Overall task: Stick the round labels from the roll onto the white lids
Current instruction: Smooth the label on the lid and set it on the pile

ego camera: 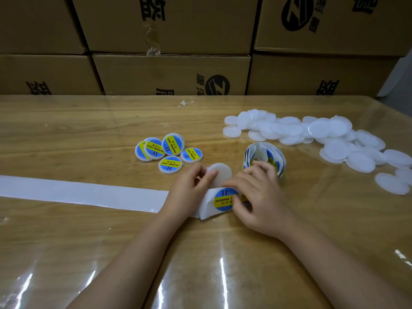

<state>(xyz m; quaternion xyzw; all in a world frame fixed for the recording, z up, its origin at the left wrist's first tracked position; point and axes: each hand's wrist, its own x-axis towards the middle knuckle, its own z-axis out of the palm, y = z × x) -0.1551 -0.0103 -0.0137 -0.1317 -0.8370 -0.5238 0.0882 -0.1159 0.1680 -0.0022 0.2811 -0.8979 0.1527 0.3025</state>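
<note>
My left hand (191, 186) holds a bare white lid (220, 175) upright by its edge, just above the label strip. My right hand (256, 192) pinches the right edge of a round blue-and-yellow label (224, 198) that sits on the white backing paper (207, 210). Behind my right hand stands the label roll (265, 156). Several labelled lids (166, 151) lie in a small cluster left of the roll. A loose pile of plain white lids (312, 134) spreads over the right side of the table.
An empty strip of white backing paper (78, 191) trails off to the left across the wooden table (89, 130), which has a clear plastic cover. Stacked cardboard boxes (171, 72) wall off the far edge. A paper scrap (186, 103) lies near the back.
</note>
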